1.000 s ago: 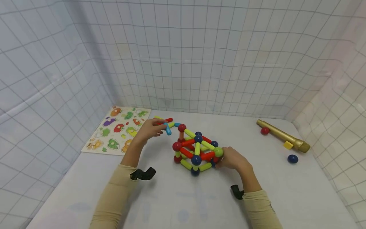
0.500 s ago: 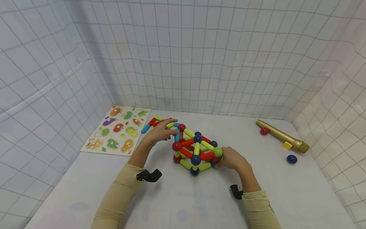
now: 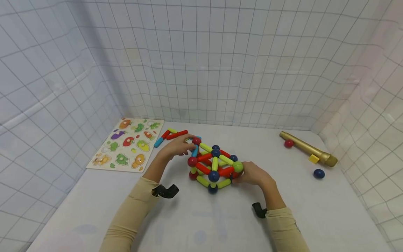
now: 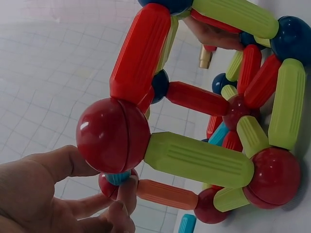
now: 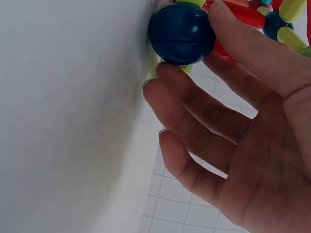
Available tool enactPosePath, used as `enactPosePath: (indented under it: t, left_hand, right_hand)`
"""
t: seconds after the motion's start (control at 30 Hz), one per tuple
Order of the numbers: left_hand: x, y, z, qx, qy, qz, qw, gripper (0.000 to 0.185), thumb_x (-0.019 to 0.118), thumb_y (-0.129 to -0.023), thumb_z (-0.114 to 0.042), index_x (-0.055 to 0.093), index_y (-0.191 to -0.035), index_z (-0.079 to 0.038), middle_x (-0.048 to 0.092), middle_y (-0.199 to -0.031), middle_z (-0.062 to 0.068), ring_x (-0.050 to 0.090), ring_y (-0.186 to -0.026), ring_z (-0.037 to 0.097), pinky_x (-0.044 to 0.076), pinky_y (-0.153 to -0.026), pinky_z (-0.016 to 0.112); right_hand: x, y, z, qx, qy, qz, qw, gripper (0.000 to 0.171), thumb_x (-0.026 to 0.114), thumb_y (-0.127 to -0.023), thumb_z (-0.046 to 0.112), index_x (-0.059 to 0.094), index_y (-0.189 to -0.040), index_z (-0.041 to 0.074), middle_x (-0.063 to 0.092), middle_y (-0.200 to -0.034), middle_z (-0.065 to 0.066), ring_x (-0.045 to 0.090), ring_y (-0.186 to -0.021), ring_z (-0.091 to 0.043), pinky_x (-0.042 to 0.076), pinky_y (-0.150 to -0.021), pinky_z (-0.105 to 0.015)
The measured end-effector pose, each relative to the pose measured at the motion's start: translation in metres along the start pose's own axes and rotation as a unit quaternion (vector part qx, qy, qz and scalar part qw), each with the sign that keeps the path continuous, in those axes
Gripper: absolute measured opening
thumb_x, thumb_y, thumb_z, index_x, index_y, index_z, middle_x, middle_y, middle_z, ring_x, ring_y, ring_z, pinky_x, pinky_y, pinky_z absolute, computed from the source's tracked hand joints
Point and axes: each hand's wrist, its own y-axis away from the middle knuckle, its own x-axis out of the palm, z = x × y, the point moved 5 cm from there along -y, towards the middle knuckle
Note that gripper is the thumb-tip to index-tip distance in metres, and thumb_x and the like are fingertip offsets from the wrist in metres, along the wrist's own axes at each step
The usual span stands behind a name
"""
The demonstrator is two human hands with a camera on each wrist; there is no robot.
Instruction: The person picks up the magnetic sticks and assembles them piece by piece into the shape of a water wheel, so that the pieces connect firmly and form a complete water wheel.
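Note:
A magnetic ball-and-stick frame (image 3: 203,168) of red, blue and green pieces stands on the table. At its far left corner my left hand (image 3: 176,146) pinches a blue stick (image 3: 195,151), which runs between two red balls. In the left wrist view the near red ball (image 4: 109,136) covers most of that blue stick (image 4: 117,178). My right hand (image 3: 253,174) holds the frame's right corner, below the light green ball (image 3: 238,167). The right wrist view shows its thumb and curled fingers about a dark blue ball (image 5: 182,34) and a red stick.
Loose red, blue and green sticks (image 3: 177,134) lie behind the left hand. A vegetable puzzle board (image 3: 126,145) is at the left. Toward the right are a gold microphone (image 3: 306,147), a red ball (image 3: 288,143), a yellow block (image 3: 313,159) and a blue ball (image 3: 319,174).
My left hand has brought the blue stick rightward from beside the loose sticks to the frame's left side, between two red balls. The right hand keeps its hold on the frame.

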Motion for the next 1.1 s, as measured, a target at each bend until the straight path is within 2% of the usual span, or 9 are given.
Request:
enactPosePath:
  t: [0.13, 0.23, 0.4, 0.6, 0.7, 0.77, 0.87, 0.93, 1.1]
  left_hand:
    - [-0.003, 0.005, 0.004, 0.001, 0.001, -0.001, 1.0, 0.051, 0.06, -0.094, -0.037, 0.049, -0.137, -0.012, 0.067, -0.108, 0.013, 0.063, -0.094, 0.032, 0.049, -0.094, 0.05]
    - [-0.006, 0.012, 0.009, 0.001, 0.0, -0.002, 1.0, 0.049, 0.059, -0.095, -0.044, 0.052, -0.13, -0.011, 0.071, -0.106, 0.013, 0.064, -0.099, 0.037, 0.049, -0.093, 0.05]
    - [-0.007, 0.031, 0.015, 0.009, -0.007, 0.009, 0.9999, 0.044, 0.06, -0.093, -0.046, 0.056, -0.118, -0.009, 0.071, -0.1, 0.01, 0.062, -0.09, 0.029, 0.049, -0.087, 0.048]
    - [-0.004, 0.048, 0.026, 0.006, 0.015, 0.025, 0.9996, 0.045, 0.057, -0.095, -0.047, 0.054, -0.119, -0.009, 0.069, -0.105, 0.012, 0.063, -0.09, 0.027, 0.052, -0.085, 0.044]
    - [0.001, 0.041, 0.039, -0.009, 0.067, 0.026, 0.9974, 0.046, 0.049, -0.1, -0.045, 0.052, -0.128, -0.008, 0.064, -0.117, 0.016, 0.065, -0.089, 0.025, 0.055, -0.08, 0.034]
    - [0.01, 0.032, 0.05, -0.028, 0.103, 0.041, 0.9934, 0.042, 0.045, -0.102, -0.038, 0.054, -0.129, -0.006, 0.062, -0.121, 0.018, 0.067, -0.085, 0.022, 0.056, -0.075, 0.028]
    - [0.027, 0.018, 0.065, -0.065, 0.145, 0.077, 0.9843, 0.032, 0.045, -0.103, -0.025, 0.059, -0.119, -0.001, 0.062, -0.114, 0.016, 0.068, -0.075, 0.017, 0.056, -0.068, 0.022]
    - [0.036, 0.012, 0.069, -0.091, 0.161, 0.089, 0.9787, 0.023, 0.047, -0.099, -0.015, 0.062, -0.107, 0.001, 0.061, -0.104, 0.013, 0.067, -0.069, 0.017, 0.055, -0.064, 0.022]
    - [0.04, 0.004, 0.068, -0.131, 0.152, 0.09, 0.9755, 0.009, 0.055, -0.092, -0.006, 0.062, -0.093, -0.001, 0.058, -0.091, 0.01, 0.064, -0.057, 0.017, 0.054, -0.057, 0.022]
  right_hand:
    - [-0.002, -0.002, -0.001, -0.017, -0.016, -0.008, 1.0, 0.042, 0.082, -0.077, 0.021, 0.065, -0.113, 0.01, 0.066, -0.099, -0.002, 0.056, -0.086, -0.019, 0.053, -0.082, -0.039]
    - [-0.005, -0.004, -0.005, -0.018, -0.025, -0.016, 0.999, 0.042, 0.081, -0.077, 0.02, 0.065, -0.114, 0.01, 0.065, -0.097, -0.003, 0.056, -0.084, -0.02, 0.052, -0.076, -0.036]
    - [-0.005, -0.006, -0.013, 0.005, -0.044, -0.029, 0.999, 0.038, 0.078, -0.081, 0.023, 0.064, -0.113, 0.008, 0.067, -0.092, -0.007, 0.059, -0.073, -0.019, 0.047, -0.065, -0.03]
    - [-0.003, -0.011, -0.016, 0.008, -0.071, -0.028, 0.997, 0.038, 0.074, -0.084, 0.021, 0.063, -0.116, 0.005, 0.07, -0.105, -0.012, 0.064, -0.075, -0.016, 0.052, -0.07, -0.032]
    - [-0.003, -0.014, -0.024, 0.001, -0.159, -0.011, 0.987, 0.039, 0.062, -0.091, 0.009, 0.056, -0.128, 0.001, 0.066, -0.109, -0.018, 0.067, -0.077, -0.017, 0.057, -0.072, -0.033]
    - [-0.002, -0.016, -0.032, 0.012, -0.243, 0.011, 0.97, 0.043, 0.052, -0.095, 0.004, 0.047, -0.138, -0.003, 0.063, -0.112, -0.022, 0.069, -0.078, -0.018, 0.059, -0.074, -0.033]
    - [0.001, -0.021, -0.04, 0.045, -0.337, 0.039, 0.94, 0.048, 0.043, -0.097, 0.002, 0.037, -0.144, -0.006, 0.062, -0.114, -0.024, 0.071, -0.079, -0.02, 0.06, -0.074, -0.033]
    - [0.003, -0.025, -0.04, 0.063, -0.345, 0.051, 0.935, 0.046, 0.043, -0.096, 0.005, 0.042, -0.14, -0.008, 0.066, -0.111, -0.022, 0.071, -0.076, -0.018, 0.059, -0.072, -0.031]
    - [0.004, -0.035, -0.032, 0.081, -0.303, 0.052, 0.948, 0.033, 0.051, -0.09, 0.007, 0.062, -0.115, -0.011, 0.071, -0.088, -0.017, 0.067, -0.062, -0.014, 0.057, -0.064, -0.027]
